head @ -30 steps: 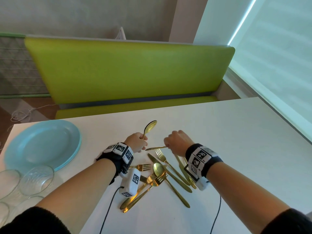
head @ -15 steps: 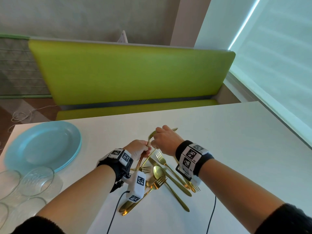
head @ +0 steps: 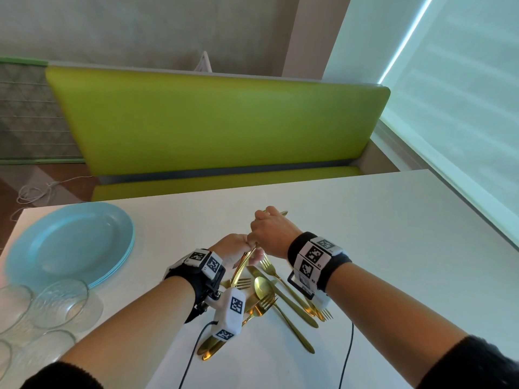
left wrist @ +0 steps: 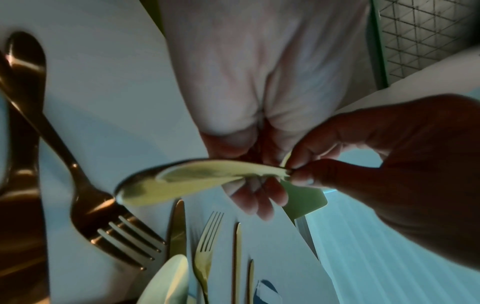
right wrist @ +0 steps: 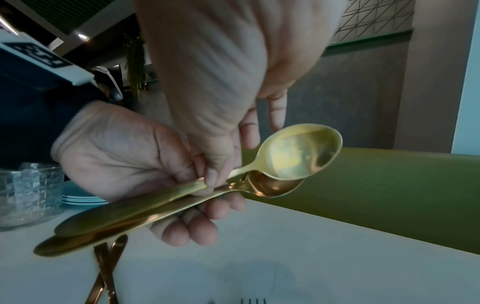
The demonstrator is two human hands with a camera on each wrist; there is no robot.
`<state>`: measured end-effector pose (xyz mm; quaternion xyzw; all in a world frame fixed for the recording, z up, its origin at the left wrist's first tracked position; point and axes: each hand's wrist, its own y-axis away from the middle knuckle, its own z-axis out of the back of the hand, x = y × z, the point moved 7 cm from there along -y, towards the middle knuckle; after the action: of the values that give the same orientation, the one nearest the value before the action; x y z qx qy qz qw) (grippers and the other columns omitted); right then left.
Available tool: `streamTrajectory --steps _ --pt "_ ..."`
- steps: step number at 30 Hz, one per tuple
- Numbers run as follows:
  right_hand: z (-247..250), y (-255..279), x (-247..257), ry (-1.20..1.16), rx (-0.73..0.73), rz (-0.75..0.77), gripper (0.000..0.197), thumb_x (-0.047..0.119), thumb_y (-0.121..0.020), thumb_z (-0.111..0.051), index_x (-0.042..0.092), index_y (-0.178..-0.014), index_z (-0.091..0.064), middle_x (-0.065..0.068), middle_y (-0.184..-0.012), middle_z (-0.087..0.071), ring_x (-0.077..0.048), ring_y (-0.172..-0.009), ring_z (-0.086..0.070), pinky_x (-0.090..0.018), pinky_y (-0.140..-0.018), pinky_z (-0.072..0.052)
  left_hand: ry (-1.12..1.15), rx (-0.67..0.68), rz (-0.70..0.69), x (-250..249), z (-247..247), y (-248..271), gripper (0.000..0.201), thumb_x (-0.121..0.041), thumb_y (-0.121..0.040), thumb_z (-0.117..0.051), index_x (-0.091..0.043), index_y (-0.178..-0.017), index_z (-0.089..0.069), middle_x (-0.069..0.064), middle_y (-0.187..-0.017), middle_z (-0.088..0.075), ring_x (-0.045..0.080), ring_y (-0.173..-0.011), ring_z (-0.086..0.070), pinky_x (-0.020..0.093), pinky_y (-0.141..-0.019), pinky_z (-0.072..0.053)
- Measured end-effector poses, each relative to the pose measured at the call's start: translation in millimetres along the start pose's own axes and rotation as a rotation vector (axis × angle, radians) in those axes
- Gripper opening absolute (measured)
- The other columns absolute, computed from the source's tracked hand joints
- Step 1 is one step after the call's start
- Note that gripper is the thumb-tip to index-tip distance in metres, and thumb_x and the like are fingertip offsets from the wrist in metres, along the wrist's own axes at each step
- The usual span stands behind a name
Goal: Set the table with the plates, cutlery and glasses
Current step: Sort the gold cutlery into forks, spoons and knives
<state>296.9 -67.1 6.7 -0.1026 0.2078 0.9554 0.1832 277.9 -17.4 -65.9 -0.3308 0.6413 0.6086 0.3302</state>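
Observation:
Two gold spoons [right wrist: 298, 156] lie stacked, bowl over bowl, above the white table [head: 379, 248]. My left hand [head: 237, 248] grips both handles [head: 242, 265] in its curled fingers [right wrist: 197, 230]. My right hand [head: 269, 223] reaches in from the right and pinches the upper spoon's neck with its thumb [right wrist: 211, 176]. In the left wrist view the handle ends [left wrist: 197, 181] stick out toward the camera. Below the hands lies a pile of gold forks, knives and a spoon [head: 280, 299]. A stack of light blue plates [head: 70, 245] and several clear glasses [head: 59, 301] stand at the left.
A green bench [head: 219, 127] runs along the table's far side. A window with a blind [head: 463, 108] borders the right edge. The wrist cameras' cables [head: 193, 352] trail over the table's near side.
My right hand lifted a gold spoon from the pile and brought it left and up to my left hand. It now lies against the spoon held there.

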Motion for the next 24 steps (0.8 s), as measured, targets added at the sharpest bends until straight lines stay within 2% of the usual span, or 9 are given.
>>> streamTrajectory --steps 3,6,10,13,15,18,21,23,24 --pt "-2 -1 2 0.025 0.018 0.016 0.031 0.042 -0.092 -0.051 0.024 -0.115 -0.063 0.004 -0.108 -0.063 -0.019 -0.108 -0.046 -0.034 -0.093 -0.034 0.166 0.041 0.036 2 -8 1 0.026 0.016 -0.088 -0.033 0.003 -0.083 -0.054 0.018 -0.078 -0.058 0.021 -0.066 -0.060 0.021 -0.052 -0.052" --pt "-7 -1 1 0.017 0.042 0.024 0.032 0.044 -0.091 -0.051 0.024 -0.112 -0.065 0.004 -0.108 -0.062 -0.018 -0.109 -0.046 -0.034 -0.094 -0.036 0.176 0.066 0.007 5 -10 0 0.032 0.021 -0.081 -0.028 0.000 -0.078 -0.052 0.017 -0.078 -0.057 0.016 -0.059 -0.064 0.021 -0.053 -0.050" --pt "-9 -2 0 -0.043 -0.021 0.016 0.026 0.037 -0.093 -0.051 0.024 -0.105 -0.069 0.002 -0.105 -0.062 -0.020 -0.107 -0.046 -0.034 -0.093 -0.038 0.081 0.035 -0.008 5 -11 3 0.026 0.018 -0.083 -0.036 -0.001 -0.078 -0.054 0.014 -0.073 -0.058 0.007 -0.045 -0.060 0.012 -0.037 -0.038" --pt "-13 -1 -2 -0.145 -0.141 -0.009 0.018 0.025 -0.091 -0.056 0.023 -0.094 -0.073 -0.001 -0.095 -0.065 -0.023 -0.100 -0.051 -0.036 -0.088 -0.040 0.072 0.017 -0.028 4 -10 5 0.026 0.019 -0.083 -0.037 -0.001 -0.079 -0.053 0.015 -0.075 -0.057 0.015 -0.056 -0.054 0.011 -0.033 -0.033" --pt "-13 1 -4 -0.163 -0.258 -0.064 0.004 0.025 -0.078 -0.072 0.023 -0.078 -0.075 0.001 -0.079 -0.067 -0.023 -0.086 -0.060 -0.036 -0.079 -0.045 0.083 0.010 -0.028 5 -8 7 0.027 0.020 -0.083 -0.036 0.000 -0.083 -0.054 0.016 -0.075 -0.056 0.018 -0.060 -0.051 0.013 -0.037 -0.037" --pt "-25 6 -10 -0.211 -0.345 -0.195 0.020 0.034 -0.052 -0.087 0.028 -0.056 -0.069 0.010 -0.057 -0.061 -0.015 -0.061 -0.061 -0.027 -0.061 -0.051 0.114 0.003 0.007 12 -8 4 0.028 0.019 -0.081 -0.034 0.000 -0.080 -0.054 0.014 -0.073 -0.053 0.019 -0.064 -0.049 0.023 -0.057 -0.041" --pt "-29 14 -9 -0.277 -0.510 -0.316 0.022 0.034 -0.050 -0.088 0.027 -0.060 -0.069 0.009 -0.056 -0.061 -0.015 -0.056 -0.061 -0.029 -0.059 -0.050 0.147 -0.067 0.031 18 -9 0 0.027 0.013 -0.086 -0.034 -0.004 -0.077 -0.053 0.009 -0.070 -0.050 0.016 -0.061 -0.044 0.024 -0.056 -0.034" --pt "-34 22 -17 -0.413 -0.529 -0.414 0.017 0.030 -0.067 -0.080 0.021 -0.078 -0.072 0.003 -0.074 -0.069 -0.021 -0.074 -0.065 -0.036 -0.072 -0.048 0.168 -0.109 0.022 20 -8 -2 0.020 0.002 -0.093 -0.041 -0.005 -0.079 -0.054 0.006 -0.070 -0.050 0.013 -0.059 -0.043 0.022 -0.053 -0.031" --pt "-43 25 -19 -0.470 -0.424 -0.474 0.017 0.030 -0.079 -0.070 0.019 -0.092 -0.070 0.001 -0.090 -0.070 -0.022 -0.090 -0.064 -0.038 -0.084 -0.044 0.166 -0.121 0.019 21 -7 -2 0.018 -0.005 -0.095 -0.045 -0.007 -0.080 -0.055 0.004 -0.071 -0.050 0.012 -0.058 -0.042 0.021 -0.052 -0.031"
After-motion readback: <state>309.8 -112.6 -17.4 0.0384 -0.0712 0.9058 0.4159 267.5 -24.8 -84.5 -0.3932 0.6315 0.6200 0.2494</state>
